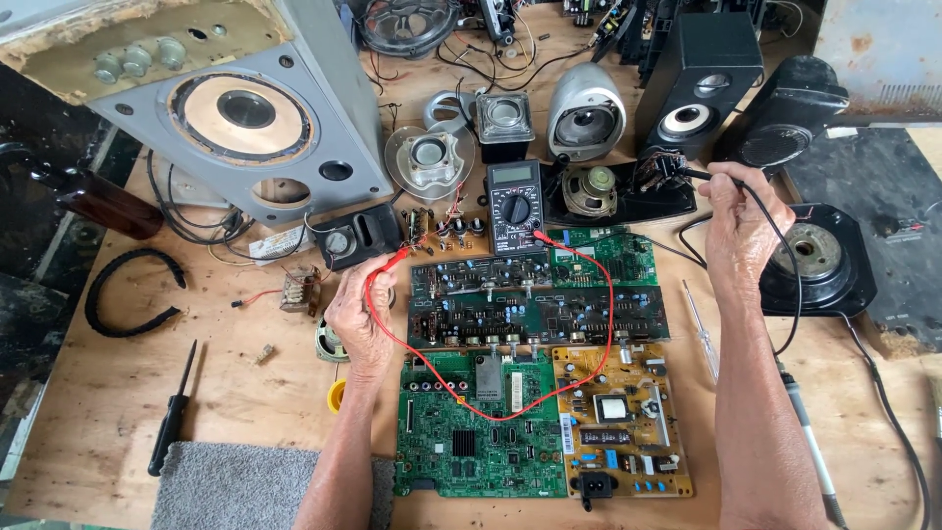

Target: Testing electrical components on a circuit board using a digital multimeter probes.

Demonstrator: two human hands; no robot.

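The red probe point(391, 259) of the multimeter point(514, 207) was pinched in the left hand point(358, 316), its tip near a small black speaker point(355, 236). The right hand point(738, 218) grasped the black probe point(699, 174), touching a part point(659, 169) just beside the black speaker box point(699, 79). Circuit boards point(538, 314) lay between the hands on the wooden surface point(98, 393).

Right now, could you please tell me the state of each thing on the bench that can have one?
left hand: shut on red probe, tip up.
right hand: shut on black probe, tip at a small component.
multimeter: face up, red lead plugged in; reading too small to tell.
big grey speaker: tilted, cone exposed.
green board: bare, flat.
screwdriver: lying untouched.
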